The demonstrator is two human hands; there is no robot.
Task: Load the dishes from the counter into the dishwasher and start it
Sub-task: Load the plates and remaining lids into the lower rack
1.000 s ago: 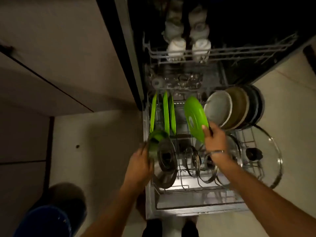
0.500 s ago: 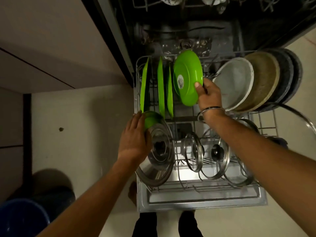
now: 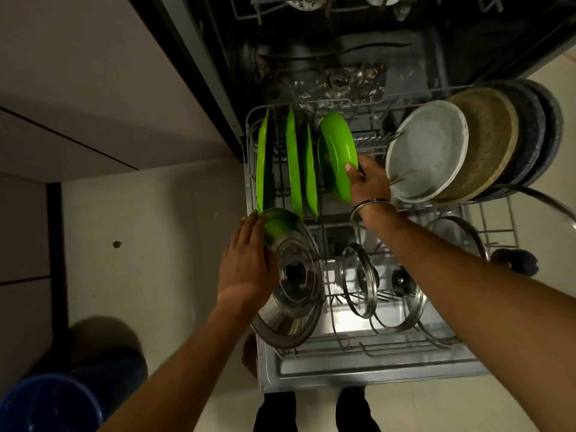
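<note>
The right hand (image 3: 369,179) pinches the green plate (image 3: 336,154) by its rim, thumb on its face, holding it on edge to drop between the lower rack's (image 3: 249,169) tines beside three racked green plates. The left hand (image 3: 246,260), fingers straight and together, steadies a steel lid (image 3: 296,288).

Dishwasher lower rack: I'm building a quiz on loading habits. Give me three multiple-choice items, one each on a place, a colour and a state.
1. Where is the steel lid that the left hand rests on?
A. near left corner of the lower rack
B. upper rack
C. floor

2. What colour is the plate in the right hand?
A. white
B. green
C. blue

3. How does that plate stand?
A. flat
B. face down
C. on edge

Key: 1 A, it leans there; 2 B, bright green like its neighbours; 3 C, nearly upright among tines.
</note>
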